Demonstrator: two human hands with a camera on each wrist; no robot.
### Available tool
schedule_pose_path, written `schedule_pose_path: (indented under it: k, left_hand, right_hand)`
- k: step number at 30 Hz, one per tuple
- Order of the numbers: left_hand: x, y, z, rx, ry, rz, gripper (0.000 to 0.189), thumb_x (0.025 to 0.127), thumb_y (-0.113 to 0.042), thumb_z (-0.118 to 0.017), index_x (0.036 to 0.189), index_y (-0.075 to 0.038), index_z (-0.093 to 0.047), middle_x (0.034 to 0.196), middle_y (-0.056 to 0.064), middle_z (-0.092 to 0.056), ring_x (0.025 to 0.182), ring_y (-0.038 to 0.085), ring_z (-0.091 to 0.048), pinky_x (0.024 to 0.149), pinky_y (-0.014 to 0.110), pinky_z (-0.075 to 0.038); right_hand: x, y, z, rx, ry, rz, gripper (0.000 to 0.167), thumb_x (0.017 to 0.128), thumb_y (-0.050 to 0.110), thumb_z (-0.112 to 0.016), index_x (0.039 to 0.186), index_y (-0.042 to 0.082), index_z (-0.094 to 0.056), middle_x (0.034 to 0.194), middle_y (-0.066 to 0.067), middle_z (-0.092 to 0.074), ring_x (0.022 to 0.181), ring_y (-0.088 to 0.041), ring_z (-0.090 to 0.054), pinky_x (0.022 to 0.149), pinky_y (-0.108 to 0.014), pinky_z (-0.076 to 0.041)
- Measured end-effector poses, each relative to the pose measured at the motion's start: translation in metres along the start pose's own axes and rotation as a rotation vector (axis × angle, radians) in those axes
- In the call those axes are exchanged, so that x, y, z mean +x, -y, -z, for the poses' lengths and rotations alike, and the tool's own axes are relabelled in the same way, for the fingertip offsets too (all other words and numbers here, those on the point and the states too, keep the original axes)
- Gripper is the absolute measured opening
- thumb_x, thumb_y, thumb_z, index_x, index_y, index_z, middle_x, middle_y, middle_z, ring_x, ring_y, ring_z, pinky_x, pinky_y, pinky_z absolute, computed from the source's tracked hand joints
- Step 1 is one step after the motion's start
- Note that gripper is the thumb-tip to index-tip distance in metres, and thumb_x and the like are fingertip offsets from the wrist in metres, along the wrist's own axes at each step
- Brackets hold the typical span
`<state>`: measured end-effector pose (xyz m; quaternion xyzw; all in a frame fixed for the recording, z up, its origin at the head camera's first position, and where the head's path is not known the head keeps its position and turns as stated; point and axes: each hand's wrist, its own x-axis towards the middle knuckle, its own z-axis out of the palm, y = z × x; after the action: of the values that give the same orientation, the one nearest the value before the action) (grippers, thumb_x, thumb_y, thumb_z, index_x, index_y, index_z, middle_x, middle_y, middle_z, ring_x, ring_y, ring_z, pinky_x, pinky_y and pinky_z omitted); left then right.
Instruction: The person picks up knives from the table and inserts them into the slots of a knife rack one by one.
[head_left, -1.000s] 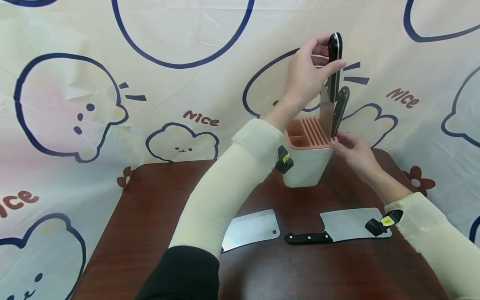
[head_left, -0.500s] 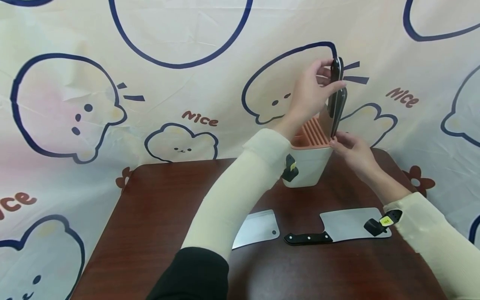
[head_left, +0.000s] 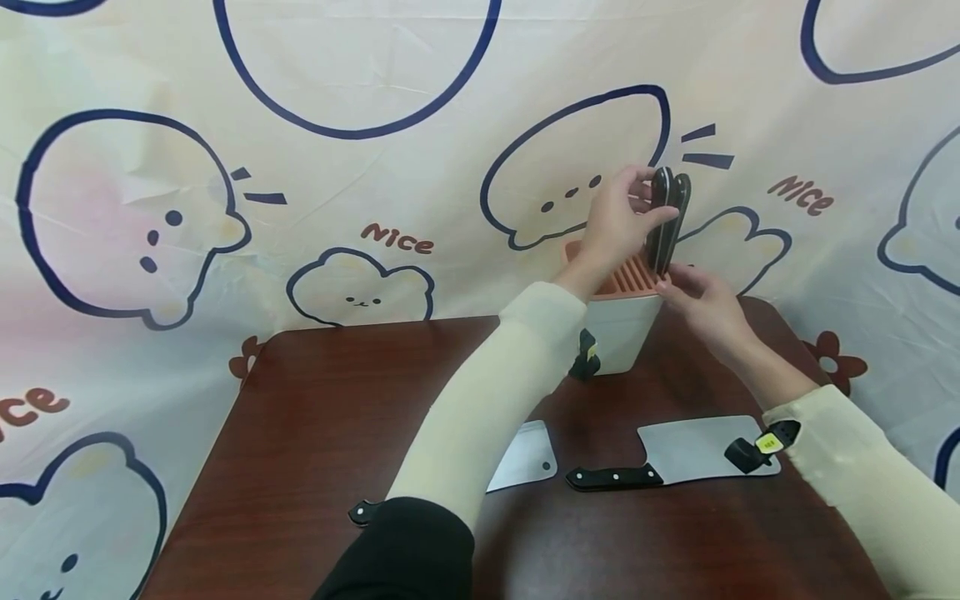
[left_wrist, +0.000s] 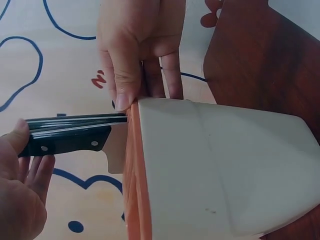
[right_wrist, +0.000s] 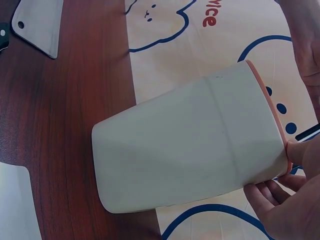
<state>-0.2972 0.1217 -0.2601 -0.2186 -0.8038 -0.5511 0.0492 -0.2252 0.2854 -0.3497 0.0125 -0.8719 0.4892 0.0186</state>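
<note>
A white knife holder (head_left: 618, 337) with an orange slotted top (head_left: 626, 279) stands at the back of the table. My left hand (head_left: 617, 217) grips the black handle of a knife (left_wrist: 70, 141), whose blade runs down into a slot at the right end; a strip of blade shows above the top in the left wrist view. Right beside it a second black-handled knife (head_left: 682, 200) sits in the holder, leaning slightly right. With thumb and fingers, my right hand (head_left: 708, 310) pinches the holder's right rim corner, as the right wrist view (right_wrist: 290, 205) also shows.
On the brown table (head_left: 322, 417) lies a cleaver (head_left: 705, 446), its black handle pointing left. Another cleaver (head_left: 534, 454) lies left of it, partly covered by my left arm. A printed cloth (head_left: 420, 183) hangs behind and around the table.
My left hand has moved down with the knife, sinking its blade into the holder until its handle is about level with the other knife's handle. The right hand has stayed on the rim.
</note>
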Motion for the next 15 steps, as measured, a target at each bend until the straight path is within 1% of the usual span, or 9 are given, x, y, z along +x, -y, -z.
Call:
schedule_pose_path:
  k: [4, 9, 15]
  left_hand:
    - [-0.003, 0.005, -0.004, 0.004, -0.006, -0.003, 0.051, 0.09, -0.022, -0.079, 0.137, -0.019, -0.058, 0.114, -0.005, -0.064, 0.097, -0.001, -0.062, 0.081, 0.013, -0.054]
    - [-0.006, 0.011, -0.007, -0.019, -0.001, 0.001, 0.055, 0.09, -0.02, -0.079, 0.139, -0.019, -0.056, 0.113, -0.004, -0.063, 0.098, 0.001, -0.062, 0.082, 0.014, -0.055]
    - [-0.007, 0.012, -0.009, -0.016, -0.007, 0.006, 0.056, 0.09, -0.021, -0.079, 0.141, -0.02, -0.055, 0.113, -0.004, -0.062, 0.099, 0.001, -0.062, 0.082, 0.014, -0.055]
  right_hand:
    - [0.0, 0.0, 0.0, -0.004, -0.002, 0.0, 0.078, 0.101, 0.055, -0.054, 0.16, 0.01, -0.031, 0.159, -0.02, -0.037, 0.142, -0.044, -0.038, 0.11, -0.067, -0.035]
    - [0.001, -0.001, -0.001, 0.007, -0.002, -0.009, 0.077, 0.101, 0.054, -0.055, 0.16, 0.011, -0.031, 0.16, -0.019, -0.037, 0.143, -0.043, -0.037, 0.111, -0.066, -0.035]
    - [0.002, -0.002, -0.002, -0.004, -0.002, -0.017, 0.078, 0.101, 0.054, -0.055, 0.161, 0.012, -0.03, 0.161, -0.02, -0.034, 0.143, -0.044, -0.036, 0.11, -0.066, -0.035]
